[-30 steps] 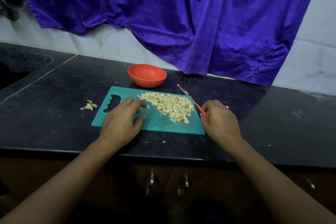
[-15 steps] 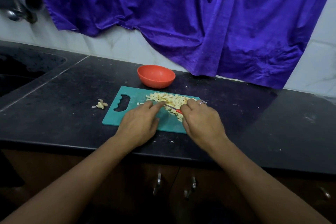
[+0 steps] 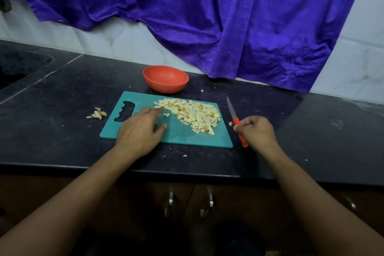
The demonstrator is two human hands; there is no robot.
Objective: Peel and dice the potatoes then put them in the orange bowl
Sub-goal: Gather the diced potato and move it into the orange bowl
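Note:
A pile of pale diced potato [image 3: 193,114] lies on the right half of a teal cutting board [image 3: 178,135]. Behind the board stands the orange bowl [image 3: 165,78], with nothing visible inside. My left hand [image 3: 143,129] rests flat on the board, its fingertips at the left edge of the pile. My right hand [image 3: 254,129] is off the board's right edge and grips the orange handle of a small knife [image 3: 235,119], blade pointing away from me over the counter.
The board sits on a black stone counter [image 3: 62,97] near its front edge. A few potato peels [image 3: 98,113] lie left of the board. A sink recess [image 3: 18,64] is far left. A purple cloth [image 3: 207,16] hangs over the tiled wall behind.
My right hand has drawn the knife off the pile and moved it right, beyond the board's edge. My left hand stays on the board beside the dice.

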